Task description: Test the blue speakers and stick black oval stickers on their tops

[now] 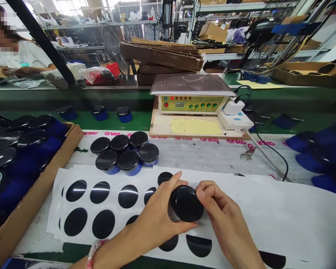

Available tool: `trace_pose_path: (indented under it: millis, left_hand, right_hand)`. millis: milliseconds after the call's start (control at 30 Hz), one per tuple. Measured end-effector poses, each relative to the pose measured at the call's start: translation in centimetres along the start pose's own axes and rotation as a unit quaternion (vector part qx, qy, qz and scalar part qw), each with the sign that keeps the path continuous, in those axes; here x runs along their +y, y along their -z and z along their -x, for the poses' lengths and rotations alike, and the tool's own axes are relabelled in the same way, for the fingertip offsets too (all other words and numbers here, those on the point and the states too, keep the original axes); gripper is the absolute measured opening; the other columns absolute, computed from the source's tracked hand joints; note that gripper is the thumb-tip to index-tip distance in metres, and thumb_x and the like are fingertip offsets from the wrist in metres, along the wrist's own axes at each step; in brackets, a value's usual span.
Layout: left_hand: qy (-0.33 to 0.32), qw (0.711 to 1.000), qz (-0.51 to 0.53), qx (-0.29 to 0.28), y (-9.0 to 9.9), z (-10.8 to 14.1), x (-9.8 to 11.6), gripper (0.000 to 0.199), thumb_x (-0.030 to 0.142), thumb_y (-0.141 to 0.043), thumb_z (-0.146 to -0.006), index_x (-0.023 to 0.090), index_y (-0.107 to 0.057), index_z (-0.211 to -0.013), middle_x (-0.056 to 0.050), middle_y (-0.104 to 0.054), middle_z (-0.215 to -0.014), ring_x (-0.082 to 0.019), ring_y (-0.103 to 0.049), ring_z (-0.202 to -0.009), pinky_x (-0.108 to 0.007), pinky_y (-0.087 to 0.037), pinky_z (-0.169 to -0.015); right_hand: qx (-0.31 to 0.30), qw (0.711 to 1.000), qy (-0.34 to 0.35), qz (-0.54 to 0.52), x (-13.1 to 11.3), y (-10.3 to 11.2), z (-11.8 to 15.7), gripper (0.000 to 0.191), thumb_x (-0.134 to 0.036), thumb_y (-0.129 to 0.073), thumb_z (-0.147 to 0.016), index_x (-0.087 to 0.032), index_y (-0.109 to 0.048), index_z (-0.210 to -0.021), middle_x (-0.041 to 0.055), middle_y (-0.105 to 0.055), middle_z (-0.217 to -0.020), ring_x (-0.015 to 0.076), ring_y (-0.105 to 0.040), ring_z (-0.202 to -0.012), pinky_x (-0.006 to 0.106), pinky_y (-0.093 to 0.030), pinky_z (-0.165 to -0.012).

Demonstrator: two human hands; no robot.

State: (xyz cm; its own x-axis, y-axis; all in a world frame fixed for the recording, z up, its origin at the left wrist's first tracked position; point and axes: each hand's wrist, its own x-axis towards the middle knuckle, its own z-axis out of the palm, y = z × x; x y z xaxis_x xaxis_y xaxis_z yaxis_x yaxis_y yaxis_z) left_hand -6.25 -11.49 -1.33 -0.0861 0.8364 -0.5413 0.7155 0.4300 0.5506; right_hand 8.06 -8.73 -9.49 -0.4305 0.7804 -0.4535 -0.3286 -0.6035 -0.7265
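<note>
My left hand (160,209) is wrapped round a round jar with a glossy black lid (187,203), thumb on its near side and fingers on the far side. A darker disc shows on the lid's top, and the jar's body is mostly hidden. My right hand (219,211) is closed in a pinch at the lid's right rim; what lies between thumb and finger is too small to make out. Under both hands lie white sheets (254,209) bearing round black stickers (103,224). One sticker (199,246) near my right wrist is partly covered.
Several blue jars with black lids (128,161) stand beyond the sheets. A cardboard box (41,194) full of them is at left. More blue jars (124,114) sit on the green belt (139,121). A control box (191,102) stands behind; a person (30,54) is far left.
</note>
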Motion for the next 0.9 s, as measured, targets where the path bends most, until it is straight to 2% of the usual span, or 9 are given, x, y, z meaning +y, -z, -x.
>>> trace_pose_path:
  millis: [233,400,633,900]
  left_hand:
    - [-0.029,1.0,-0.012,0.001,0.09,0.14,-0.05,0.095,0.027,-0.08,-0.066,0.039,-0.021,-0.139,0.0,-0.051,-0.129,-0.022,-0.047,-0.121,-0.037,-0.039,-0.103]
    - [-0.029,0.999,-0.028,0.008,0.07,0.06,-0.12,0.097,0.029,-0.081,-0.065,0.044,-0.019,-0.137,0.006,-0.051,-0.129,-0.018,-0.047,-0.12,-0.035,-0.04,-0.102]
    - [-0.031,0.998,-0.046,0.008,-0.04,0.06,0.1,0.096,0.026,-0.081,-0.065,0.043,-0.018,-0.136,0.005,-0.051,-0.129,-0.018,-0.047,-0.121,-0.034,-0.04,-0.101]
    - [-0.036,0.998,-0.043,0.016,-0.21,0.16,-0.14,0.099,0.024,-0.08,-0.065,0.048,-0.015,-0.136,0.007,-0.05,-0.13,-0.017,-0.048,-0.12,-0.035,-0.041,-0.102]
  right_hand:
    - [-0.01,1.0,-0.004,-0.003,0.36,0.2,-0.08,0.029,-0.039,-0.059,-0.085,-0.02,-0.049,-0.065,-0.0003,-0.046,-0.085,0.0133,-0.047,-0.077,0.023,-0.041,-0.067]
    - [-0.004,0.999,0.0,0.039,0.26,0.16,-0.03,0.029,-0.04,-0.059,-0.085,-0.02,-0.049,-0.066,-0.0001,-0.047,-0.085,0.0136,-0.048,-0.08,0.022,-0.041,-0.068]
    - [0.025,0.992,0.062,0.104,-0.24,-0.13,0.04,0.025,-0.037,-0.057,-0.086,-0.021,-0.051,-0.067,0.0008,-0.049,-0.081,0.0138,-0.051,-0.075,0.024,-0.042,-0.066]
    - [0.053,0.979,0.125,0.152,0.1,-0.39,0.37,0.021,-0.03,-0.055,-0.089,-0.022,-0.05,-0.07,0.0004,-0.048,-0.082,0.0136,-0.051,-0.078,0.024,-0.042,-0.069]
